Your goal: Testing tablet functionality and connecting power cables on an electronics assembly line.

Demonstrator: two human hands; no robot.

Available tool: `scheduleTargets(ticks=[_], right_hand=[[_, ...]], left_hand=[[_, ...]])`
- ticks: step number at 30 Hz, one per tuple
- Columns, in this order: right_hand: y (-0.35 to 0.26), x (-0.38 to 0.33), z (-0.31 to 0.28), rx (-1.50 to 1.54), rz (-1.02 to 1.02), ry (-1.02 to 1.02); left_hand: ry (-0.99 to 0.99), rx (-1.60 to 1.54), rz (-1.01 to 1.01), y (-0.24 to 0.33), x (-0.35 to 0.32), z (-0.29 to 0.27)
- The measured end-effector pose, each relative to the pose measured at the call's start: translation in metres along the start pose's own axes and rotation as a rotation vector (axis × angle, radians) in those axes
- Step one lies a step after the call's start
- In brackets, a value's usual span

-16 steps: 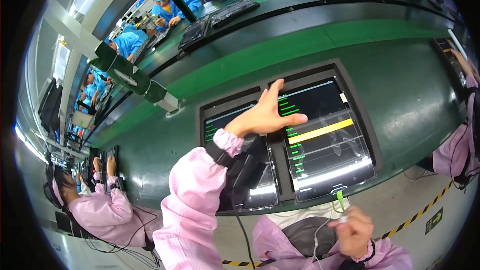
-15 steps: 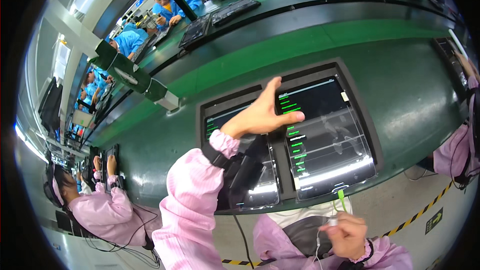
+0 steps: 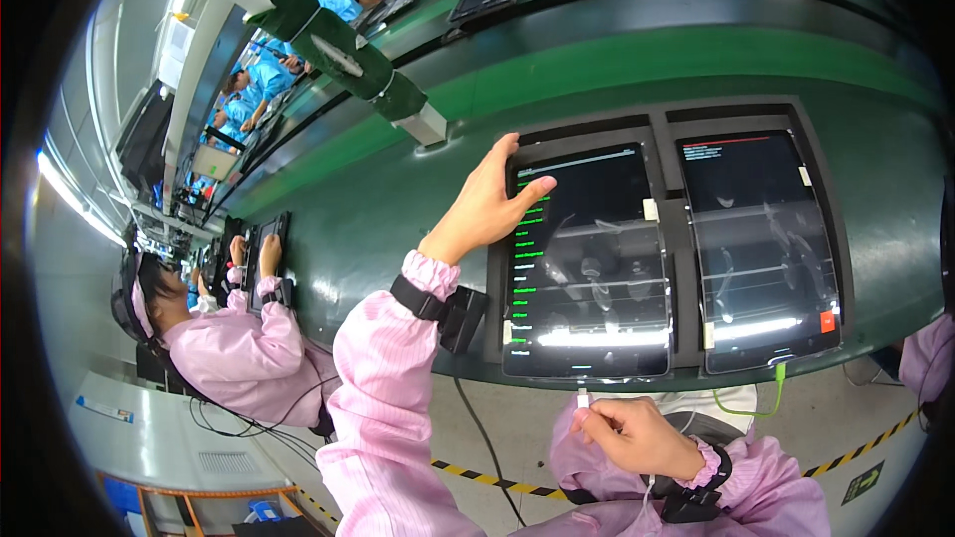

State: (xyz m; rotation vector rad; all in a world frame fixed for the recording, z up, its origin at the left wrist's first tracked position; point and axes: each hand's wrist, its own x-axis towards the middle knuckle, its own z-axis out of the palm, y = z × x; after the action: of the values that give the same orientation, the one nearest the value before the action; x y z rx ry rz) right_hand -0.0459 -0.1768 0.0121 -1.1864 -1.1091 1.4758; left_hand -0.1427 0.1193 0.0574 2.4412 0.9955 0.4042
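Low in the frame, the right hand (image 3: 637, 436) pinches a small white cable plug (image 3: 583, 400) just under the left tablet (image 3: 587, 264) at mid-frame. It looks ready to plug in; the plug must meet the port. Higher up, the left hand (image 3: 487, 207), fingers open, rests on that tablet's top left corner.

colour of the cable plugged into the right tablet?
Green cable, running from the bottom edge of the right tablet. Head view shows it.
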Motion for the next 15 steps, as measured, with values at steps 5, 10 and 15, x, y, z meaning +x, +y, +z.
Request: scheduleTargets(ticks=[5,10,15], right_hand=[[0.003,0.005,0.000,-0.081,0.039,0.012],[0.004,0.006,-0.002,-0.090,0.082,0.004],[0.008,0.002,0.009,0.016,0.063,0.119]], left_hand=[[0.002,-0.161,0.048,-0.018,0.011,0.013],[-0.110,-0.056,0.066,-0.023,0.014,0.015],[-0.141,-0.055,0.074,-0.022,0.012,0.014]])
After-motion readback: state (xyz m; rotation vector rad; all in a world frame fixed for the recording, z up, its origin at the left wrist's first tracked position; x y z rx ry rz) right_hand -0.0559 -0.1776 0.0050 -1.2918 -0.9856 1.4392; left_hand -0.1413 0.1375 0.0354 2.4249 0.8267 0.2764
